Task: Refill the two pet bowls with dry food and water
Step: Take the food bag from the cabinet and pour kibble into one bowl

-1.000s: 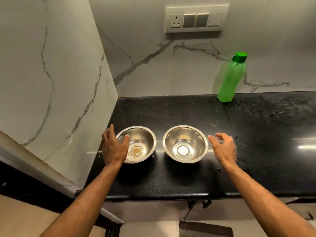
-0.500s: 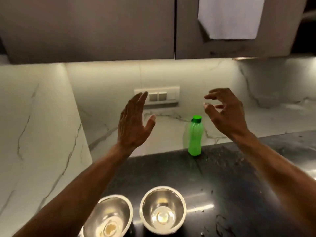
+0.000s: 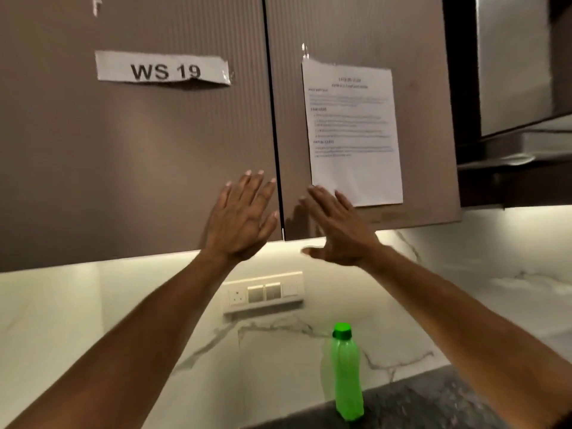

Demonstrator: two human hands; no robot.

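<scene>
My view is tilted up at a brown wall cabinet. My left hand point(image 3: 243, 216) is raised with straight fingers in front of the left door point(image 3: 133, 165), near its lower right corner. My right hand point(image 3: 335, 229) is raised with fingers spread in front of the right door point(image 3: 430, 165), close to the seam between the doors. Whether either hand touches the door is unclear. Both hands hold nothing. A green water bottle point(image 3: 346, 373) with a green cap stands on the black counter point(image 3: 433, 404) against the wall. The two steel bowls are out of view.
A "WS 19" label point(image 3: 162, 69) is taped on the left door and a printed sheet point(image 3: 353, 131) on the right door. A switch plate point(image 3: 263, 292) sits on the marble wall below. A steel hood point(image 3: 520, 72) hangs at right.
My view swung up from the bowls on the counter to the cabinet. Both hands rose from beside the bowls to the cabinet doors and their fingers straightened.
</scene>
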